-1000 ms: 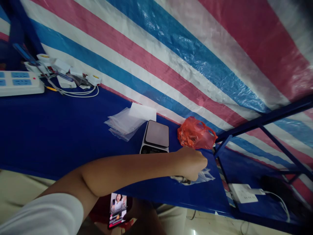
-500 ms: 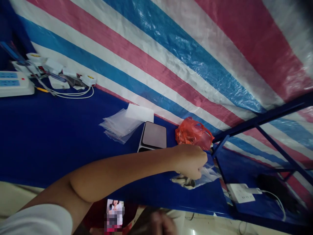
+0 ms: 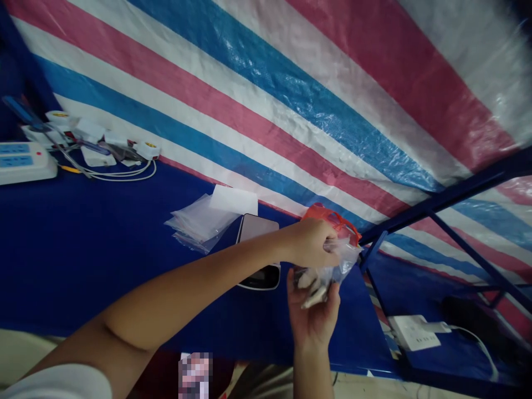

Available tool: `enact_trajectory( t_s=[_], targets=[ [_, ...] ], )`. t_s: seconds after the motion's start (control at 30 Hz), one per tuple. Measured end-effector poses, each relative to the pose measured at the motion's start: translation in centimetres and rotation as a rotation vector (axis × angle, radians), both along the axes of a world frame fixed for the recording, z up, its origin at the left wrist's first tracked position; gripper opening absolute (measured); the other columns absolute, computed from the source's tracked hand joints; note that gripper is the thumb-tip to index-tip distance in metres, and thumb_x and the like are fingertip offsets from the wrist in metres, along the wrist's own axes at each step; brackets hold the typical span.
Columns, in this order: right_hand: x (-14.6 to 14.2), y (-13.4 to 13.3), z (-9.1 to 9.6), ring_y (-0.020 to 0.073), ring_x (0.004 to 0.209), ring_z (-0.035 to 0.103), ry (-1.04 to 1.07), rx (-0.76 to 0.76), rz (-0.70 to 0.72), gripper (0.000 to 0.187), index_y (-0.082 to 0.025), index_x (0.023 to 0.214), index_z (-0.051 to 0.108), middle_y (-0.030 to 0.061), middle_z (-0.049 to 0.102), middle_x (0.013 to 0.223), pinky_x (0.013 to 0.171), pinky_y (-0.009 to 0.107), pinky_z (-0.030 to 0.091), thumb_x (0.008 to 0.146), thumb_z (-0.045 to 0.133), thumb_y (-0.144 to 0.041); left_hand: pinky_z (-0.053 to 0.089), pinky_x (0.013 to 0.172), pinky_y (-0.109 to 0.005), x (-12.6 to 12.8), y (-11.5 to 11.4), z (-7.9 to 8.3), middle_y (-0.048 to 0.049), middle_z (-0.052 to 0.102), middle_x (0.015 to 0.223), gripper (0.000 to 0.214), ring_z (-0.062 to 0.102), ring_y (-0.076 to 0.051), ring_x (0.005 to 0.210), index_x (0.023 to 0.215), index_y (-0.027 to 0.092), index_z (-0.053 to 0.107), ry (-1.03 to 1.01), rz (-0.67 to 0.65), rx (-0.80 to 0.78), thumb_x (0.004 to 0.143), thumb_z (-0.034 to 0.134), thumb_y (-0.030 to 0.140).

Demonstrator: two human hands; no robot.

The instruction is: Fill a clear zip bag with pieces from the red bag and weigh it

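Note:
My left hand (image 3: 310, 243) reaches across from the left and grips the upper part of a clear plastic bag (image 3: 346, 256). Pale, whitish pieces and some darker bits show inside the bag, too blurred to name. From below, my right hand (image 3: 313, 318) cups the bag's lower end, thumb on one side and fingers on the other. Partly covered by my left forearm is a small flat scale-like device (image 3: 261, 226) with a pale top and a dark front panel. Behind my left hand lies a red plastic bag (image 3: 320, 211), partly hidden.
Flat clear bags (image 3: 199, 224) and a white sheet (image 3: 235, 199) lie on the blue tabletop (image 3: 103, 249). Far left are a power strip (image 3: 25, 162), plugs and cables (image 3: 124, 176). On the right stand a blue metal frame (image 3: 461, 191) and a white socket block (image 3: 415, 331).
My left hand has lifted the clear bag up from the table. My right hand has come up from below the table edge to the bag's lower end.

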State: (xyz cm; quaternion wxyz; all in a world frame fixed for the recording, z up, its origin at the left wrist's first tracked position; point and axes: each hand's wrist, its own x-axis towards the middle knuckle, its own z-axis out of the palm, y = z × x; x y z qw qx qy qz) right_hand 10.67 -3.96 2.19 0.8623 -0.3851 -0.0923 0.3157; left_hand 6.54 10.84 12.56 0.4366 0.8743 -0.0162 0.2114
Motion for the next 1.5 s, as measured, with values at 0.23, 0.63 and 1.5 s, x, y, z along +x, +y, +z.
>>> enact_trajectory(
  t_s=[0.23, 0.63, 1.5],
  targets=[
    [3.1, -2.9, -1.7, 0.0198, 0.095, 0.073, 0.073, -0.027, -0.080, 0.021, -0.028, 0.097, 0.070, -0.0018, 0.075, 0.102, 0.072, 0.033, 0.058, 0.083, 0.076, -0.043, 0.045, 0.073, -0.026, 0.2, 1.3, -0.7, -0.0035, 0.069, 0.090, 0.022, 0.062, -0.013, 0.081, 0.094, 0.016, 0.062, -0.036, 0.045, -0.075, 0.088, 0.066, 0.037],
    [10.4, -9.4, -4.4, 0.0149, 0.086, 0.073, 0.059, -0.189, -0.486, 0.022, -0.026, 0.091, 0.067, -0.0080, 0.075, 0.093, 0.074, 0.033, 0.064, 0.075, 0.081, -0.032, 0.035, 0.111, -0.058, 15.9, -2.2, -5.4, -0.0175, 0.069, 0.119, 0.047, 0.060, -0.036, 0.120, 0.127, 0.014, 0.061, 0.088, 0.329, 0.444, 0.092, 0.063, 0.045],
    [14.5, -1.0, 9.5, 0.0227, 0.076, 0.066, -1.395, -1.228, -0.132, 0.050, -0.021, 0.115, 0.055, 0.0029, 0.067, 0.089, 0.072, 0.034, 0.050, 0.069, 0.069, -0.030, 0.052, 0.093, -0.036, 4.4, -3.6, -8.7, -0.0077, 0.065, 0.119, 0.042, 0.064, -0.018, 0.099, 0.119, 0.021, 0.057, -0.476, 0.413, -0.535, 0.080, 0.055, 0.005]
  ],
)
